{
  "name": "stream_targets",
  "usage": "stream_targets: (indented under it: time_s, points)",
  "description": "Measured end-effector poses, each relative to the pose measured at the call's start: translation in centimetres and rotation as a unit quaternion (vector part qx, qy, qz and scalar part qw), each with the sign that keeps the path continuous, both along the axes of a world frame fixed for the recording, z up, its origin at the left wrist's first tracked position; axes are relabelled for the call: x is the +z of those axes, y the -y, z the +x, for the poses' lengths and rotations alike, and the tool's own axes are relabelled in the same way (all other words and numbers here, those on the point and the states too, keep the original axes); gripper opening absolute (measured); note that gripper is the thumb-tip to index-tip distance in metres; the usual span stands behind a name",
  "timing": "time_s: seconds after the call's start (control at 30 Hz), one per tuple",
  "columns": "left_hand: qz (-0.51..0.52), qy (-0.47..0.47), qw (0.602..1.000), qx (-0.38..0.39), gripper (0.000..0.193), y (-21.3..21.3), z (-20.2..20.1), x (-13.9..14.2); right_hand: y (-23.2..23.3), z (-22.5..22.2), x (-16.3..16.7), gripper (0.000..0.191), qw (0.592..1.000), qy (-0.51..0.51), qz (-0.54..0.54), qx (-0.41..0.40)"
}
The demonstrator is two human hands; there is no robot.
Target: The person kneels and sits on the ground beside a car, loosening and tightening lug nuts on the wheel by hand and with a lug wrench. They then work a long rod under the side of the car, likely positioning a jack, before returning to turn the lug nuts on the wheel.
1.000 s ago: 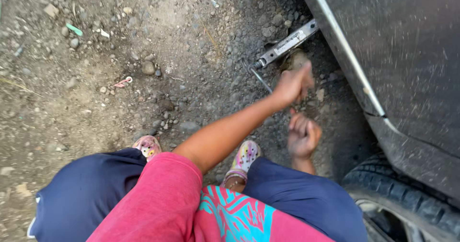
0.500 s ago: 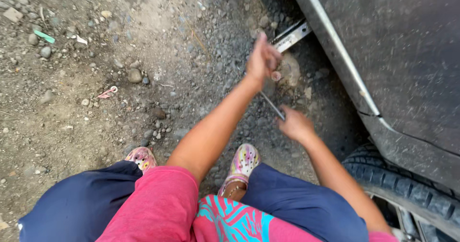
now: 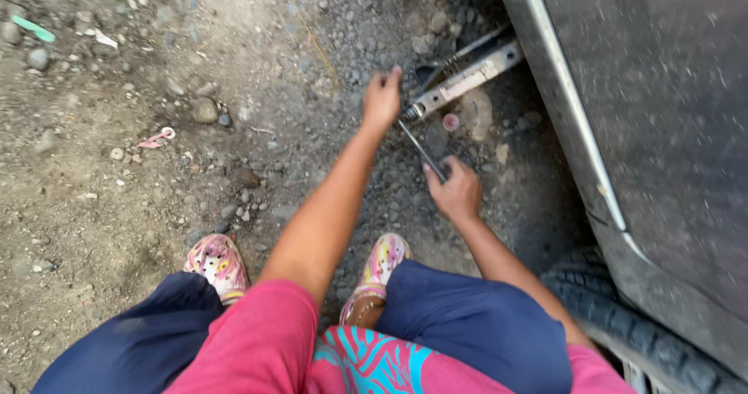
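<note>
The left hand (image 3: 381, 98) is closed around the far end of a thin metal crank rod (image 3: 421, 150), right where it meets the scissor jack (image 3: 463, 78) lying on the gravel ground (image 3: 156, 191) under the dark vehicle body (image 3: 662, 129). The right hand (image 3: 456, 191) grips the rod's near end. A tyre (image 3: 623, 324) sits just beside the person's right arm.

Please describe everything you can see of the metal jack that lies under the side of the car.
The jack is a scissor type of grey, dusty metal. It sits low on the gravel ground, slanting from the hands up toward the car body, which hides its far end. A thin dark crank rod joins its near end. The left hand is at that near end, and the right hand has its grip on the lower end of the rod. A small round pink thing lies beside it.
</note>
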State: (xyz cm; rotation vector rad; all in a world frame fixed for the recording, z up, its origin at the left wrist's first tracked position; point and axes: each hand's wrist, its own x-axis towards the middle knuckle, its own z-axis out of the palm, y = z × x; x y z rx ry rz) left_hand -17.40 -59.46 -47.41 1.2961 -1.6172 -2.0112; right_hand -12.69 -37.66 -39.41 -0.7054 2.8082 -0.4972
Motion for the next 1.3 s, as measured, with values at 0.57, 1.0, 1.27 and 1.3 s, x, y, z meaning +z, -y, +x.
stream_targets:
  time_s: [0.57, 1.0, 1.27, 1.3]
  points:
    - [0.078, -0.025, 0.996, 0.041, 0.054, -0.7, -0.4, 1.7, -0.8, 1.4, -4.0, 0.069, 0.964, -0.094, -0.249, -0.006]
    - [0.319, -0.182, 0.928, 0.070, 0.060, 10.7, -2.5, 7.6, 0.7, -0.1, 3.1, 0.012, 0.949, -0.065, -0.304, 0.045]
    - [0.427, -0.258, 0.849, 0.174, 0.105, 11.3, 0.8, 10.9, 21.9, -10.0, 5.5, 0.051, 0.973, 0.061, -0.086, 0.205]
    - [0.422, -0.269, 0.850, 0.163, 0.110, 11.6, 1.1, 11.2, 24.2, -10.2, 4.9, 0.060, 0.966, 0.159, -0.047, 0.197]
